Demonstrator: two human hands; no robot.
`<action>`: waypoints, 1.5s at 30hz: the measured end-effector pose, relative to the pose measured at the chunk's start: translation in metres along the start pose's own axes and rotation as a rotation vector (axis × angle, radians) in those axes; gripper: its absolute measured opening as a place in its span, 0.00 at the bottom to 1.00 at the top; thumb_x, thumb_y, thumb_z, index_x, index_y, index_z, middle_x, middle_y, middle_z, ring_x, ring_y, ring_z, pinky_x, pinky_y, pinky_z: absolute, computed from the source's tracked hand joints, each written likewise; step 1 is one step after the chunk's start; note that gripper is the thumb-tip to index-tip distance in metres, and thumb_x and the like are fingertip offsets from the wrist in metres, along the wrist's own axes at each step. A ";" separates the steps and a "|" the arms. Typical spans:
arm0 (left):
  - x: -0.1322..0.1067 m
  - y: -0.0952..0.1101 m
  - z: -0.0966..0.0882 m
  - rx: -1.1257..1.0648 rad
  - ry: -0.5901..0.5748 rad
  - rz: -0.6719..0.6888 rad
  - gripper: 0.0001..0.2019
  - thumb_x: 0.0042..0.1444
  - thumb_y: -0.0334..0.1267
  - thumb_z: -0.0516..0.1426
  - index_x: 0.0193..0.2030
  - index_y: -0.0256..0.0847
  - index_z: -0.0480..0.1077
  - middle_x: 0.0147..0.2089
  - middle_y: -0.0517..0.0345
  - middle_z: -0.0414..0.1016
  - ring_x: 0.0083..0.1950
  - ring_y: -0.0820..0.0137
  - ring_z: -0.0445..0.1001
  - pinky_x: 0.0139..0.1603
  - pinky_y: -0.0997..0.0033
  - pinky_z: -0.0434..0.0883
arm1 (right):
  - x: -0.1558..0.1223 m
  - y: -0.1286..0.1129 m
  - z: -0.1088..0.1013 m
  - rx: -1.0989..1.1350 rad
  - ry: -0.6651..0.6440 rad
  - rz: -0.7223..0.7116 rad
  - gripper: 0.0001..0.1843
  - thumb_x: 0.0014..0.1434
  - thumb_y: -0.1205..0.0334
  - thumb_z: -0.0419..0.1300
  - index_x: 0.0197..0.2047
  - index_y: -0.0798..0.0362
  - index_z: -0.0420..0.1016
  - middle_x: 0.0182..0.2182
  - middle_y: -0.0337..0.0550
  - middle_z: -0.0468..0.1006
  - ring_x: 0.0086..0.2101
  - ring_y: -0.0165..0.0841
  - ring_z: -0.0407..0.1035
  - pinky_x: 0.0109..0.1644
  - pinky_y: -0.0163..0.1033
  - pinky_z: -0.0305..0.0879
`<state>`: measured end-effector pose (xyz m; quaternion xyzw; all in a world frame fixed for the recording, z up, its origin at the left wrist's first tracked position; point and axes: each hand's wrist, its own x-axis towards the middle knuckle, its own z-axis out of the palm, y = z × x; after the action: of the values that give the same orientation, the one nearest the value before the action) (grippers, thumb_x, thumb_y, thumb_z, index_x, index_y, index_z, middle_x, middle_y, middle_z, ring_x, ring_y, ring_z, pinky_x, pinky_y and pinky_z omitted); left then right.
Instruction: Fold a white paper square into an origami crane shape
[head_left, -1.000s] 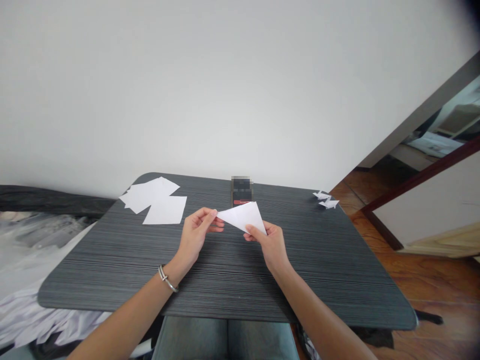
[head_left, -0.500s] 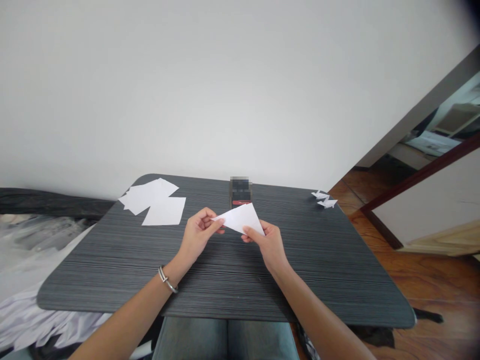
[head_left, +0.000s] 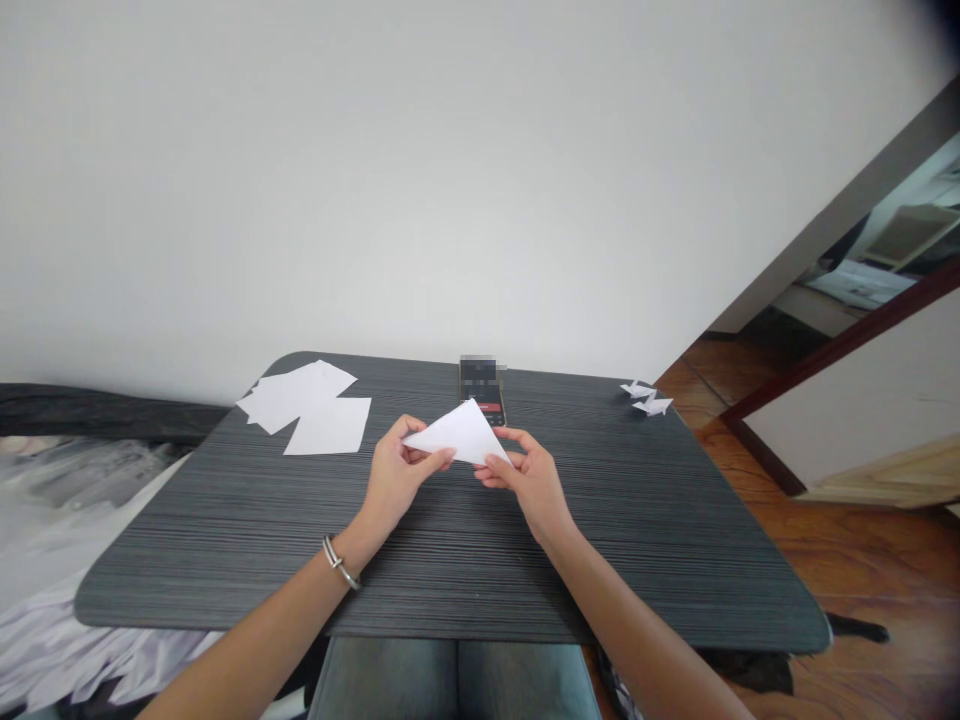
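we pinch paper triangle (head_left: pixel 459 436) with left hand (head_left: pixel 395 478) and right hand (head_left: pixel 526 482) | above table (head_left: pixel 645 520) middle | we match corners, edges flush

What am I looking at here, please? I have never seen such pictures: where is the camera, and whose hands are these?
The camera sits on a person's head and looks down, so the two bare arms are that person's own. The left hand and the right hand pinch a white paper triangle over a dark table. On it lie loose white sheets far left, a phone behind the hands, and small folded paper figures far right.
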<state>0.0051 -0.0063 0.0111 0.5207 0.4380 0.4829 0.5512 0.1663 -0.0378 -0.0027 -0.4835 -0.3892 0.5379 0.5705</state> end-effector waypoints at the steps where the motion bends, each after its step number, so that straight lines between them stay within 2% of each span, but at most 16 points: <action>1: 0.001 0.000 -0.001 0.004 0.010 0.001 0.18 0.39 0.37 0.63 0.30 0.39 0.56 0.24 0.65 0.72 0.25 0.73 0.74 0.28 0.76 0.71 | 0.001 0.000 -0.001 0.003 -0.007 0.002 0.27 0.43 0.57 0.65 0.45 0.57 0.64 0.24 0.44 0.79 0.26 0.36 0.75 0.30 0.38 0.72; 6: 0.004 -0.001 -0.004 -0.019 0.051 0.004 0.18 0.38 0.36 0.64 0.32 0.39 0.57 0.25 0.63 0.73 0.25 0.72 0.74 0.29 0.76 0.71 | 0.003 0.003 -0.003 0.031 -0.074 0.005 0.25 0.44 0.56 0.64 0.45 0.56 0.64 0.27 0.46 0.80 0.31 0.39 0.76 0.34 0.40 0.72; 9: 0.003 -0.001 -0.003 -0.013 0.056 0.008 0.21 0.39 0.35 0.63 0.38 0.40 0.59 0.25 0.63 0.73 0.25 0.72 0.74 0.29 0.75 0.71 | 0.003 0.004 -0.001 0.014 -0.087 0.034 0.24 0.42 0.58 0.66 0.43 0.57 0.66 0.26 0.45 0.80 0.28 0.36 0.75 0.31 0.38 0.72; 13: 0.000 0.002 0.001 -0.008 0.001 -0.018 0.33 0.39 0.34 0.63 0.53 0.39 0.54 0.22 0.65 0.72 0.24 0.71 0.74 0.30 0.74 0.71 | 0.001 0.005 0.003 -0.050 -0.087 0.062 0.14 0.43 0.57 0.65 0.30 0.59 0.74 0.22 0.44 0.79 0.21 0.30 0.73 0.25 0.32 0.69; 16: -0.002 0.003 0.004 -0.082 -0.067 -0.065 0.40 0.38 0.32 0.64 0.58 0.40 0.49 0.25 0.64 0.72 0.25 0.73 0.73 0.30 0.74 0.72 | -0.001 0.004 0.004 -0.046 -0.094 0.053 0.12 0.45 0.57 0.63 0.25 0.59 0.75 0.20 0.43 0.78 0.20 0.27 0.71 0.23 0.29 0.67; 20: -0.003 0.001 0.008 -0.129 -0.147 -0.099 0.38 0.36 0.30 0.64 0.56 0.39 0.53 0.33 0.62 0.71 0.28 0.75 0.71 0.29 0.76 0.71 | -0.002 0.002 0.006 -0.023 -0.133 0.064 0.11 0.46 0.58 0.63 0.24 0.59 0.75 0.19 0.42 0.77 0.19 0.26 0.70 0.23 0.28 0.67; 27: -0.004 -0.006 0.011 -0.106 -0.118 -0.036 0.27 0.37 0.31 0.63 0.46 0.37 0.61 0.34 0.61 0.70 0.31 0.74 0.71 0.31 0.76 0.70 | -0.004 0.001 0.006 -0.015 -0.154 0.082 0.12 0.45 0.57 0.63 0.23 0.59 0.75 0.18 0.41 0.76 0.18 0.26 0.69 0.21 0.29 0.66; 33: -0.003 -0.005 0.009 -0.165 -0.108 -0.037 0.25 0.39 0.30 0.63 0.45 0.36 0.61 0.28 0.63 0.70 0.24 0.79 0.67 0.27 0.79 0.68 | -0.003 0.004 0.005 -0.001 -0.170 0.096 0.13 0.45 0.56 0.64 0.22 0.60 0.75 0.17 0.42 0.76 0.17 0.26 0.69 0.21 0.29 0.65; 39: 0.000 -0.002 0.004 -0.180 -0.058 -0.046 0.23 0.38 0.31 0.64 0.44 0.35 0.63 0.28 0.62 0.72 0.26 0.78 0.69 0.28 0.79 0.68 | -0.002 0.004 0.005 -0.009 -0.159 0.090 0.14 0.45 0.56 0.64 0.21 0.60 0.74 0.17 0.43 0.76 0.17 0.27 0.69 0.20 0.29 0.65; 45: 0.003 -0.002 -0.003 -0.120 -0.022 0.000 0.21 0.41 0.32 0.63 0.43 0.36 0.65 0.23 0.64 0.70 0.25 0.78 0.68 0.28 0.80 0.67 | -0.002 0.004 0.004 -0.015 -0.151 0.097 0.14 0.44 0.55 0.64 0.21 0.60 0.74 0.17 0.43 0.77 0.17 0.27 0.69 0.21 0.30 0.65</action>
<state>0.0028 -0.0030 0.0091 0.4919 0.4022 0.5028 0.5861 0.1612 -0.0396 -0.0053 -0.4641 -0.4113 0.5968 0.5092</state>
